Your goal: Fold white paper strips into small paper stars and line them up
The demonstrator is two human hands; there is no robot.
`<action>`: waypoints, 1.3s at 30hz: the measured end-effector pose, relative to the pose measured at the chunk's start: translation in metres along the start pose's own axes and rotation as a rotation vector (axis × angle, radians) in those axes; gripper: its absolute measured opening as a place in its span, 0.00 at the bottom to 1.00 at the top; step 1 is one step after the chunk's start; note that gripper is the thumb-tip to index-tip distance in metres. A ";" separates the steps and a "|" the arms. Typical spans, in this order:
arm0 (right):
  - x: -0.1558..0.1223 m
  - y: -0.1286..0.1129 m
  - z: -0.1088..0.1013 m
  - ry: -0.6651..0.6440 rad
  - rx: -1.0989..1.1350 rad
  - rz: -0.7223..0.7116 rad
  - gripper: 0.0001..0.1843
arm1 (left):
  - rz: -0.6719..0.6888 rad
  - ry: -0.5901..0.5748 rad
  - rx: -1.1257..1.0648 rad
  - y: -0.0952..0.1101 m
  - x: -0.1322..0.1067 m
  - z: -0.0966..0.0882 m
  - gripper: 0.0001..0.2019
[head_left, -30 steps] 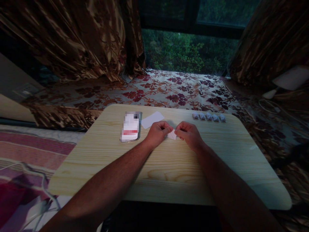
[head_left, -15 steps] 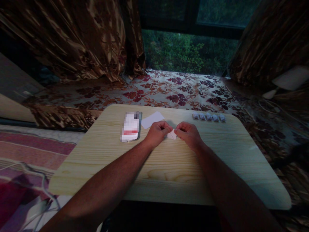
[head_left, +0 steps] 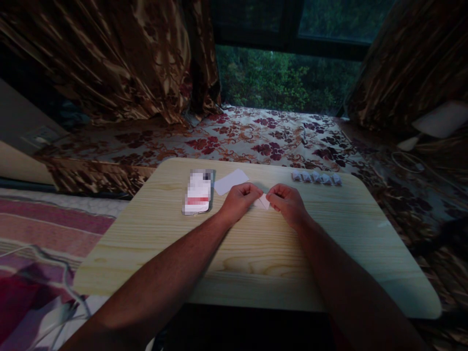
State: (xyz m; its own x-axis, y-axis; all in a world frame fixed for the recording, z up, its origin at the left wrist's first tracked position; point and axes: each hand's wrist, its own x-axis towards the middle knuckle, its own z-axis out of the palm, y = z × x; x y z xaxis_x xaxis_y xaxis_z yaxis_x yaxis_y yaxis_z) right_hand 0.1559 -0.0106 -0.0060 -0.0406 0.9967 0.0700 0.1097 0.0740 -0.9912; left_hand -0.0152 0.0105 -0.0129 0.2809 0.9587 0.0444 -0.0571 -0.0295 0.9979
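A small piece of folded white paper is pinched between my two hands, just above the tabletop. My left hand is closed on its left side, thumb against fingers. On the other side, my right hand grips the right edge with thumb and forefinger. A crease or folded edge runs across the part that shows; the fingertips cover the rest. Behind my left hand lies a flat pale sheet of paper. Several small folded paper pieces stand in a row at the back right.
A phone, partly blurred out, lies left of the pale sheet on the wooden table. Behind the table is a ledge with a floral cover. A lamp stands at the right, and a striped bed cover at the left.
The folded paper and the fingertips of both hands have shifted very slightly to the right. Both hands keep their pinch; the other things lie as before.
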 end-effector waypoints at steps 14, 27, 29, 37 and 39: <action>0.001 0.000 0.000 -0.018 -0.002 -0.008 0.08 | -0.004 0.010 0.006 0.000 0.000 0.001 0.09; -0.001 0.001 0.000 -0.027 -0.019 -0.019 0.08 | 0.024 0.017 0.009 0.005 -0.003 0.003 0.12; -0.001 0.004 0.000 -0.045 -0.020 -0.020 0.08 | 0.028 0.006 -0.014 0.004 -0.002 0.003 0.12; -0.008 -0.033 0.001 0.160 0.073 -0.121 0.10 | -0.027 0.077 -0.098 -0.004 0.004 0.000 0.13; -0.033 -0.062 -0.004 0.051 0.150 -0.219 0.13 | -0.031 0.097 -0.114 -0.008 0.006 -0.002 0.13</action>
State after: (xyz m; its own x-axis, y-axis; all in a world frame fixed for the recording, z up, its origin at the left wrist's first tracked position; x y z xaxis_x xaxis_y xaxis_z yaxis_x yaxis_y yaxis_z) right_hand 0.1548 -0.0482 0.0534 0.0034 0.9580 0.2867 -0.0447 0.2866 -0.9570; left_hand -0.0147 0.0168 -0.0206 0.1907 0.9816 0.0036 -0.1597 0.0274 0.9868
